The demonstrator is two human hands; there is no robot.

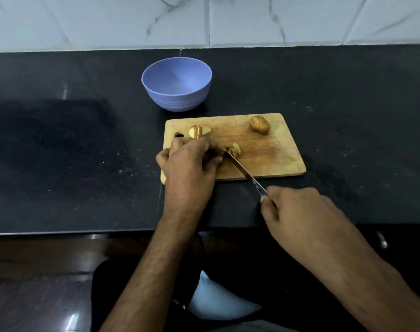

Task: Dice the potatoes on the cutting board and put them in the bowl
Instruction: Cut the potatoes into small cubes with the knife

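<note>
- While my right hand [297,212] grips the knife [244,172] handle at 5 o'clock of the cutting board [264,149], its blade tip sits in the sliced potato [234,150].
- My left hand [188,161], fingers curled, pinches that potato at its 9 o'clock side.
- Cut pieces [199,131] lie at the board's 10 o'clock; a whole potato [259,125] at 1 o'clock.
- At 11 o'clock off the board stands the blue bowl [176,83].

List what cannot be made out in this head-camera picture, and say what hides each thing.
- Knife handle: hidden inside the right hand.
- Potato piece being cut: partly covered by the left hand.
- Cutting board near-left corner: behind the left hand.
- Bowl far outer wall: hidden by its own rim.
</note>
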